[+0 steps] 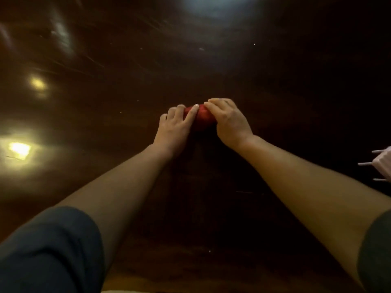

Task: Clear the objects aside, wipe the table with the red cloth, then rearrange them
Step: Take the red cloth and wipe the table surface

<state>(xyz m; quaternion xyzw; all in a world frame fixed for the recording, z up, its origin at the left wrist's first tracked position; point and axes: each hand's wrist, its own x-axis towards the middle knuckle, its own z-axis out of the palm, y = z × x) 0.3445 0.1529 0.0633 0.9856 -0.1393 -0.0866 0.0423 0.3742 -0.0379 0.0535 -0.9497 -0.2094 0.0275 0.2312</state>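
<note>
The red cloth (pixel 202 117) lies bunched small on the dark glossy wooden table (pixel 127 70), near the middle of the view. My left hand (pixel 174 129) rests on its left side with fingers laid over it. My right hand (pixel 227 119) covers its right side, fingers curled on top. Both hands press on the cloth, and most of it is hidden beneath them. Both forearms stretch forward over the table.
A pale pink object with thin white prongs (pixel 380 163) pokes in at the right edge of the table. Bright lamp reflections (pixel 20 149) shine on the left of the tabletop, and another glare (pixel 213 5) sits at the far top.
</note>
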